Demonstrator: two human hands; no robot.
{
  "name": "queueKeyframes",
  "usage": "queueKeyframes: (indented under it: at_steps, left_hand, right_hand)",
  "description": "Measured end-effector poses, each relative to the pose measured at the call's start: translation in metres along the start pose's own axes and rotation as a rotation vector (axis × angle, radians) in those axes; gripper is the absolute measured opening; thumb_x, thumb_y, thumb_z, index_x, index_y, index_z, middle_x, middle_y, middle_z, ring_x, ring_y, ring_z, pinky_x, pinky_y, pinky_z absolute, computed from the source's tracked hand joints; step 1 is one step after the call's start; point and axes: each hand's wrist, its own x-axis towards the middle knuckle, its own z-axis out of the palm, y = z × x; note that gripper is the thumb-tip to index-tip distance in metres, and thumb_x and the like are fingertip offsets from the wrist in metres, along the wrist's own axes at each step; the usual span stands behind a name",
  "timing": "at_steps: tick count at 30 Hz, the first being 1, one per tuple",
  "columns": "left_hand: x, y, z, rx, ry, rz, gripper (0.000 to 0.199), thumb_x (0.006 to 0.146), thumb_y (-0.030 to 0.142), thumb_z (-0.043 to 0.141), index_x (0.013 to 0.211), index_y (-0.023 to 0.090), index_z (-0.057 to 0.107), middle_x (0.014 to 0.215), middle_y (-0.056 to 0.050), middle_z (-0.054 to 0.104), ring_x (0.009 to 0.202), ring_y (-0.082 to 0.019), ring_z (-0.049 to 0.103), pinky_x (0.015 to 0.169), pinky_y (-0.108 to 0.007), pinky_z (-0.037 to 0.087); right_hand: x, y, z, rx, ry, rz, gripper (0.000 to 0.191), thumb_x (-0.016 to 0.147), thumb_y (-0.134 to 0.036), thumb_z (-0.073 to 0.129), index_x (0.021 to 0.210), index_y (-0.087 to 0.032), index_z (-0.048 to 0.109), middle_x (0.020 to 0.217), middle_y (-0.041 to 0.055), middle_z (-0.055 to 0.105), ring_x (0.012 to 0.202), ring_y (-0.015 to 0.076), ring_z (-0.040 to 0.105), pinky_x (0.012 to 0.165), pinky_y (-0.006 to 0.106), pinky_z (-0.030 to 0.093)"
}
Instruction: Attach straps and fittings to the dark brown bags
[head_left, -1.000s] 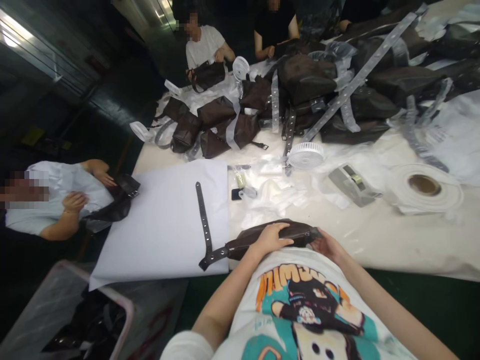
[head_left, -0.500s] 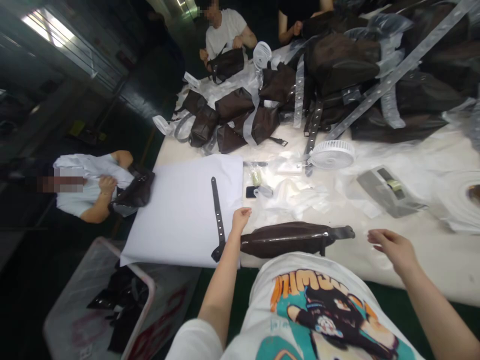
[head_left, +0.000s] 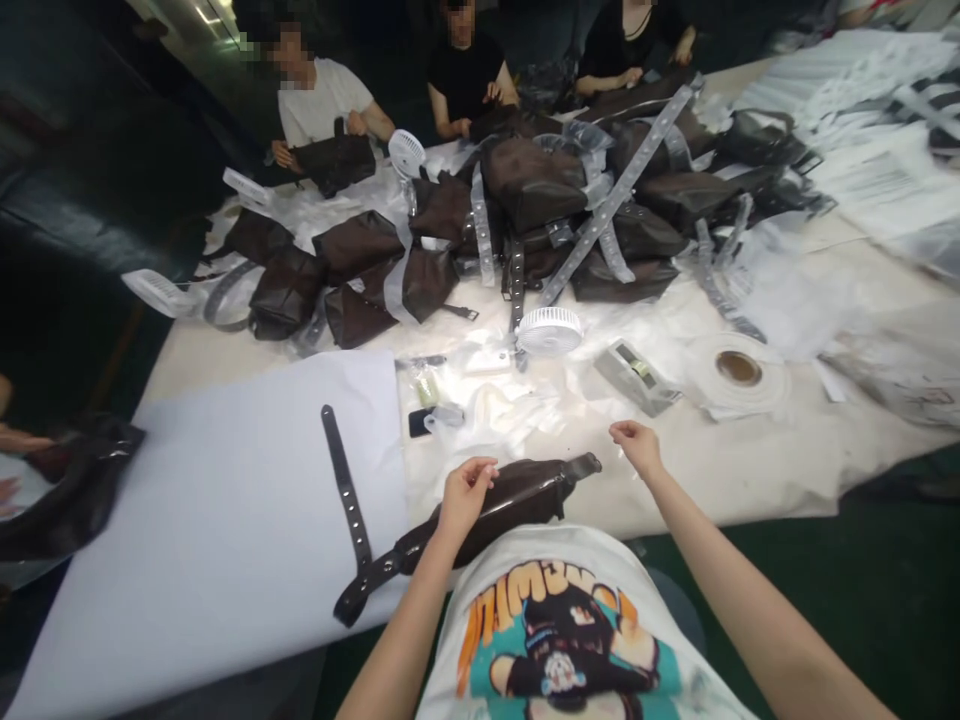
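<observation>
At the left, a long black leather strap with metal eyelets (head_left: 345,490) lies on a white paper sheet (head_left: 210,540). Our left hand (head_left: 465,495) sits curled on a glossy dark-brown leather waist bag (head_left: 517,502) near the white worktop's (head_left: 750,480) front edge; we cannot tell whether those fingers grip. Our right hand (head_left: 637,446), fingers loosely bent and empty, hovers just beyond the bag's end.
</observation>
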Motion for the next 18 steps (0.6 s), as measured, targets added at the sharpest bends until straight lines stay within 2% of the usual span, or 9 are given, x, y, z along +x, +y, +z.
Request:
queueKeyframes:
  at_steps: [3,5,7,10,13,16,18]
  left_hand:
    - [-0.019,0.011,0.014,0.003,-0.056,-0.015,0.031,0.085,0.042,0.06,0.098,0.016,0.073,0.081,-0.005,0.074,0.065,-0.015,0.063,0.068,-0.029,0.052]
    - [-0.028,0.012,0.013,0.011,-0.049,-0.029,0.034,0.085,0.044,0.06,0.099,0.017,0.073,0.08,-0.005,0.074,0.066,-0.016,0.064,0.069,-0.03,0.053]
    - [-0.034,0.008,0.007,0.021,-0.005,-0.046,0.037,0.083,0.049,0.062,0.098,0.017,0.074,0.08,-0.005,0.075,0.066,-0.018,0.065,0.07,-0.032,0.055]
    - [-0.038,-0.003,-0.005,0.033,0.079,-0.081,0.047,0.078,0.059,0.066,0.097,0.018,0.075,0.079,-0.006,0.075,0.066,-0.02,0.065,0.07,-0.034,0.056]
    - [-0.039,-0.012,-0.011,0.036,0.135,-0.137,0.057,0.07,0.069,0.069,0.095,0.018,0.076,0.078,-0.006,0.075,0.065,-0.021,0.066,0.07,-0.034,0.057]
    - [-0.039,-0.013,-0.009,0.034,0.142,-0.172,0.063,0.064,0.074,0.07,0.092,0.019,0.077,0.076,-0.006,0.075,0.064,-0.022,0.066,0.068,-0.034,0.058]
    - [-0.04,-0.008,-0.006,0.03,0.151,-0.159,0.061,0.064,0.074,0.07,0.092,0.021,0.077,0.075,-0.005,0.075,0.063,-0.021,0.065,0.068,-0.034,0.058]
  right_hand:
    - [0.02,-0.004,0.019,-0.045,0.048,-0.055,0.027,0.06,-0.042,0.066,0.07,-0.017,0.07,0.063,0.0068,0.069,0.065,0.0239,0.062,0.071,0.038,0.05]
    - [0.034,-0.013,0.026,-0.053,0.125,-0.101,0.029,0.066,-0.042,0.063,0.076,-0.016,0.071,0.073,0.0102,0.073,0.07,0.0248,0.063,0.077,0.039,0.05]
    - [0.051,-0.025,0.021,-0.05,0.244,-0.152,0.034,0.074,-0.043,0.058,0.087,-0.015,0.071,0.089,0.0135,0.075,0.081,0.0254,0.064,0.085,0.039,0.049]
    - [0.081,-0.04,-0.009,-0.056,0.464,-0.179,0.042,0.085,-0.043,0.046,0.105,-0.012,0.068,0.108,0.0172,0.072,0.097,0.0267,0.062,0.097,0.041,0.045]
    - [0.108,-0.044,-0.054,-0.094,0.591,-0.108,0.043,0.085,-0.04,0.043,0.106,-0.011,0.066,0.109,0.02,0.07,0.099,0.0286,0.061,0.096,0.044,0.044]
    - [0.125,-0.05,-0.086,-0.131,0.541,-0.021,0.03,0.077,-0.038,0.053,0.09,-0.015,0.068,0.091,0.0159,0.072,0.086,0.0271,0.061,0.088,0.044,0.047]
    - [0.126,-0.066,-0.094,-0.132,0.468,-0.013,0.02,0.07,-0.037,0.06,0.077,-0.019,0.066,0.077,0.0101,0.069,0.078,0.0255,0.061,0.084,0.045,0.047]
